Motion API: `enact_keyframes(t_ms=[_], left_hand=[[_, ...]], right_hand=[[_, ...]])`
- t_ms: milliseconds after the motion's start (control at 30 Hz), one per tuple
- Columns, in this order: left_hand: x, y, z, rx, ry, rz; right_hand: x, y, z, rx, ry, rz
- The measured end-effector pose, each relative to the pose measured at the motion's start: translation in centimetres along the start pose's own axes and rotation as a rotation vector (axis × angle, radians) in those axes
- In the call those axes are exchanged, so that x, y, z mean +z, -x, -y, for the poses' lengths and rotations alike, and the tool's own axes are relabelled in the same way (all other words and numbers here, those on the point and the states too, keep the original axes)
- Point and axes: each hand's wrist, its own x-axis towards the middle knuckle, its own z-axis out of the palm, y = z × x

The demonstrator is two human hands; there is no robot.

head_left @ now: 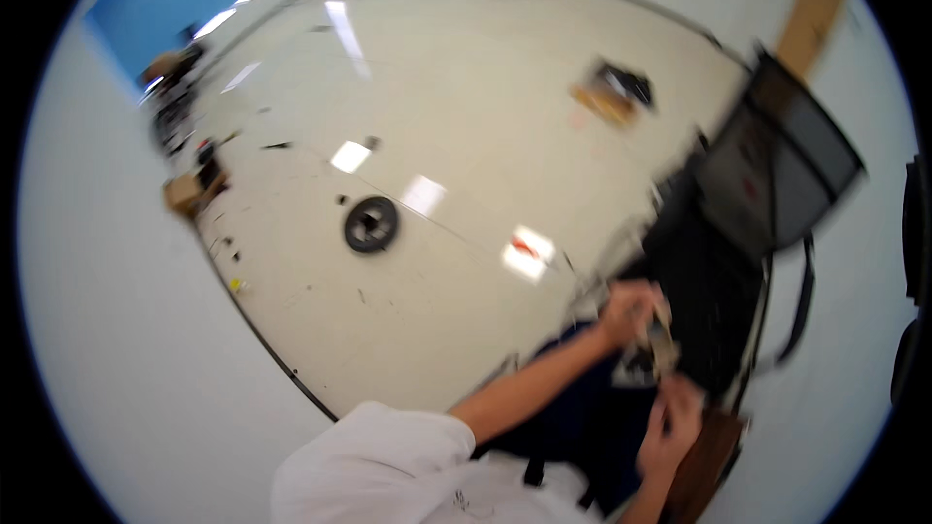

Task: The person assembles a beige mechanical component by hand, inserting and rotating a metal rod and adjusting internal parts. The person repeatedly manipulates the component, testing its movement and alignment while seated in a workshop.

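A small tan piece [663, 347], strip-like and blurred by motion, is between my hands, over the seat of a black chair [694, 277]. My left hand [629, 311] is closed on its upper end. At its lower end is my right hand [672, 425], with fingers drawn together in a pinch. Whether the right fingertips grip the tan piece or only touch it is too blurred to tell. Beside the piece, a dark and pale small object [636, 369] shows just below my left hand, its kind unclear.
A black wheel [372, 224] lies on the pale floor. Farther off is a yellow-and-black item [614, 94]. Along the left wall stands a cardboard box [183, 194] near scattered small parts. The chair's mesh backrest [782, 155] rises to my right, with a brown wooden surface [707, 466] below.
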Motion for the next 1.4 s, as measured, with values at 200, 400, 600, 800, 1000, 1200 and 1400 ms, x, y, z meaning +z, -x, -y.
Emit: enact_keyframes(t_ms=[200, 400, 600, 800, 1000, 1200, 1400], left_hand=[[-0.7, -1.2, -1.9, -0.249, 0.023, -0.011], [-0.9, -2.0, -1.7, -0.452, 0.175, -0.145], [-2.5, -2.6, -1.0, -0.476, 0.246, -0.393], [-0.5, -1.6, -2.1, -0.408, 0.031, -0.289], [0.4, -1.4, -2.8, -0.402, -0.055, -0.237], [-0.8, -0.6, -1.7, -0.4, -0.096, -0.094], [-1.2, -0.8, -2.0, -0.366, -0.07, 0.067]], right_hand=[[-0.1, -8.7, -2.9, 0.221, -0.548, -0.29], [6.0, -4.8, -11.2, 0.52, -0.719, -0.039], [6.6, 0.8, -3.6, 0.57, -0.723, 0.147], [2.3, 0.4, -0.1, 0.35, -0.66, 0.135], [-1.5, -1.0, -1.4, 0.142, -0.557, 0.132], [-3.5, -2.1, -1.9, -0.201, -0.054, 0.177], [-4.3, -4.6, -0.6, -0.636, 0.284, 0.225]])
